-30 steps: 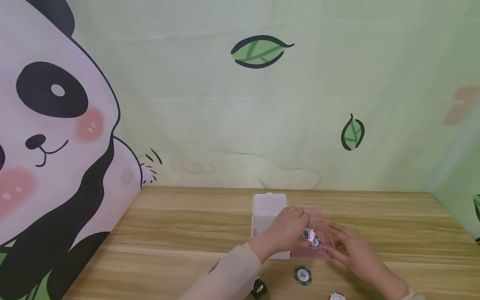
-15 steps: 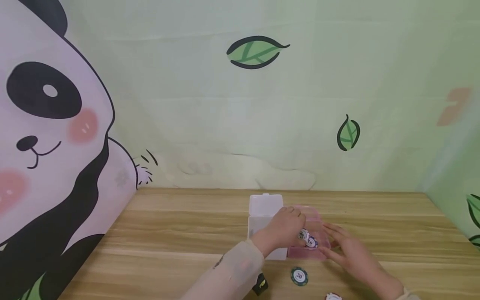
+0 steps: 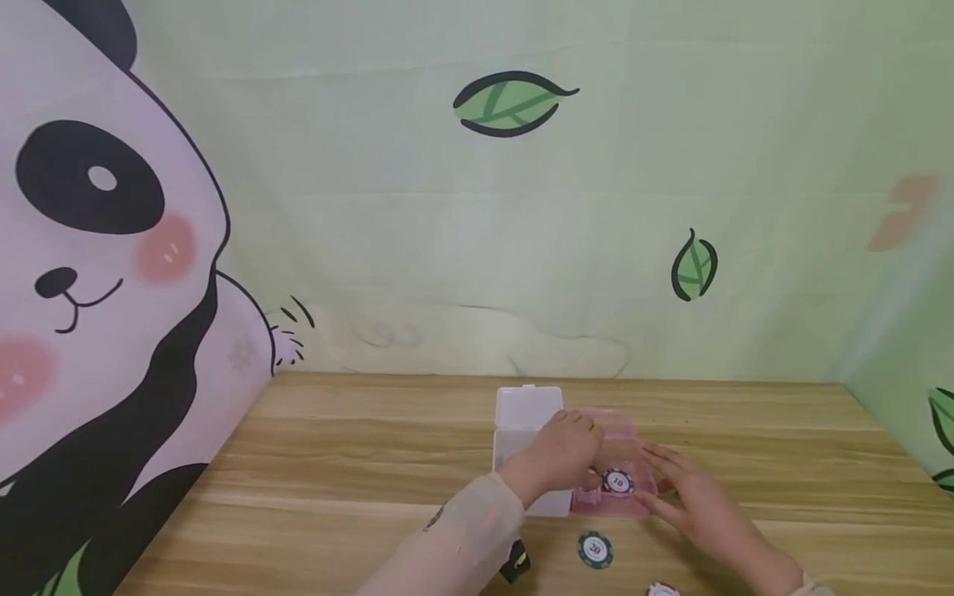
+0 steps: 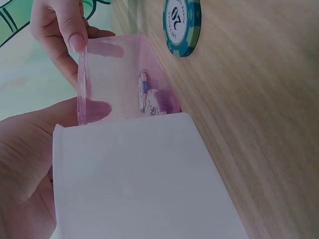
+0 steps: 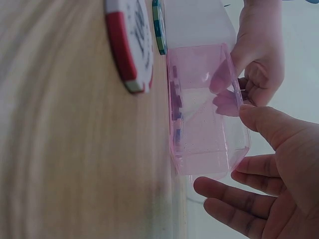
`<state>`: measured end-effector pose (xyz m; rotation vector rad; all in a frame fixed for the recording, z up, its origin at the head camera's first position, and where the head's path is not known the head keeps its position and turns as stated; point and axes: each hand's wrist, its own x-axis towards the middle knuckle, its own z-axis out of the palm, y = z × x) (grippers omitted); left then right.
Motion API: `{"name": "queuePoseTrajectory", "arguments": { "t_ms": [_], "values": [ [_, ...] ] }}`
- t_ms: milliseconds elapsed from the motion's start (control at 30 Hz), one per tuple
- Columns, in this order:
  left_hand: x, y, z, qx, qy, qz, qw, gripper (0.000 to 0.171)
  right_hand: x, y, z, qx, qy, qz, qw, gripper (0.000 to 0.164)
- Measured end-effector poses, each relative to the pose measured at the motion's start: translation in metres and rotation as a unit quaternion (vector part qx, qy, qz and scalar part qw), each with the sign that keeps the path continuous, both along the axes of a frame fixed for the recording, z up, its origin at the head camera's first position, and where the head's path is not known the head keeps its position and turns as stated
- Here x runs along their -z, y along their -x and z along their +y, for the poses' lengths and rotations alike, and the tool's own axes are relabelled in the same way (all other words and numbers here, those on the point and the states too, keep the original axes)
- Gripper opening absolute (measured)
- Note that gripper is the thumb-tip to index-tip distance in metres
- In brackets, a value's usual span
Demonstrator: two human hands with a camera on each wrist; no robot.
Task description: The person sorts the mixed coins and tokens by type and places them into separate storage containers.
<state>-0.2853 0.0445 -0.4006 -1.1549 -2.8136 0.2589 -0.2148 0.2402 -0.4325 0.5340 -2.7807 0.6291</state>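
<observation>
A see-through pink plastic box (image 3: 622, 507) stands with its lid raised. A poker chip marked 10 (image 3: 618, 481) lies inside, and another chip (image 4: 153, 103) leans close by. My left hand (image 3: 562, 451) reaches over the box's left part. In the right wrist view its thumb and a fingertip (image 5: 223, 79) dip inside, apart, with no chip visible between them; its other fingers are curled. My right hand (image 3: 704, 505) holds the box's right end, thumb (image 5: 261, 122) on the rim and fingers round the end wall.
An open white box (image 3: 529, 407) adjoins the pink one on the left. In front lie a green chip marked 20 (image 3: 595, 549) and a red-and-white chip (image 3: 662, 589). A black object with a yellow mark (image 3: 516, 563) is partly hidden by the left sleeve.
A white chip at the left fingertips has dropped into the pink box, and the chip marked 10 now shows fully. The right hand has stayed on the box.
</observation>
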Motion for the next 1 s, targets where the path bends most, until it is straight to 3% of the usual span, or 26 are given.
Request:
{"name": "queuePoseTrajectory", "arguments": {
  "t_ms": [400, 700, 1000],
  "values": [
    [-0.003, -0.007, -0.009, 0.027, -0.035, 0.042, 0.9981, 0.033, 0.000, -0.001, -0.001, -0.004, 0.003, 0.000, 1.000, 0.057],
    [-0.005, -0.014, -0.011, 0.042, -0.053, 0.079, 0.9946, 0.033, -0.002, -0.002, -0.001, -0.003, 0.005, -0.011, 1.000, 0.057],
    [-0.015, -0.026, -0.012, 0.051, -0.053, 0.081, 0.9940, 0.036, -0.001, -0.001, -0.001, -0.001, 0.004, -0.006, 1.000, 0.057]
  ]
}}
